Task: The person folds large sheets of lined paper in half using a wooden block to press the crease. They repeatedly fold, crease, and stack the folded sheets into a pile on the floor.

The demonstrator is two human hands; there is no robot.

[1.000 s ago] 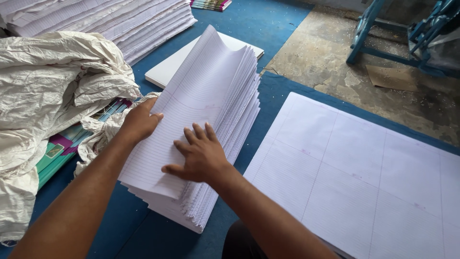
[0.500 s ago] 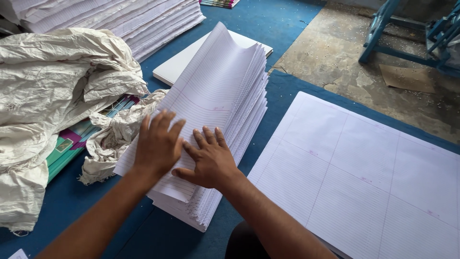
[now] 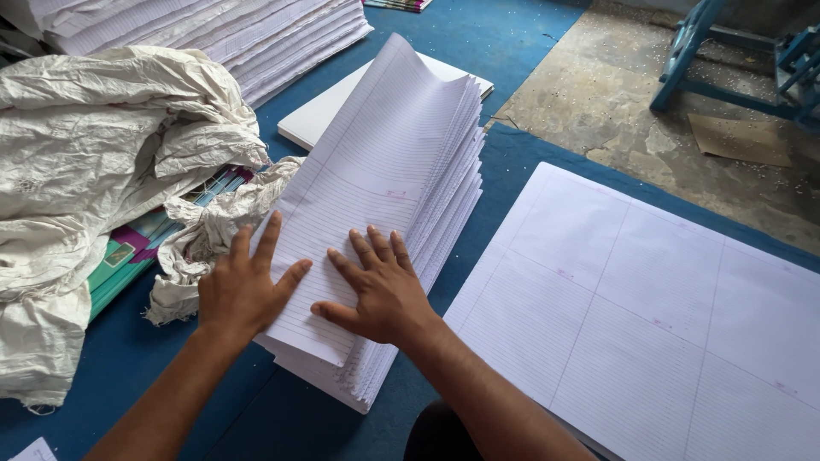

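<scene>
We press both palms flat on the stack of folded ruled sheets [image 3: 389, 183]: left hand [image 3: 243, 286] spread at its near left edge, right hand [image 3: 380, 290] spread beside it. The stack's near corner is hidden under our hands. Left of it, crumpled sacking [image 3: 94, 162] covers coloured booklets [image 3: 137, 252]; right of it lies a large ruled sheet [image 3: 649, 333], cut off.

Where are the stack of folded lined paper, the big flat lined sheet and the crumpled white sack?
stack of folded lined paper [image 3: 401, 162], head view, on its top sheet.
big flat lined sheet [image 3: 666, 316], head view, near its middle.
crumpled white sack [image 3: 94, 162], head view, on its bulging upper part.
</scene>
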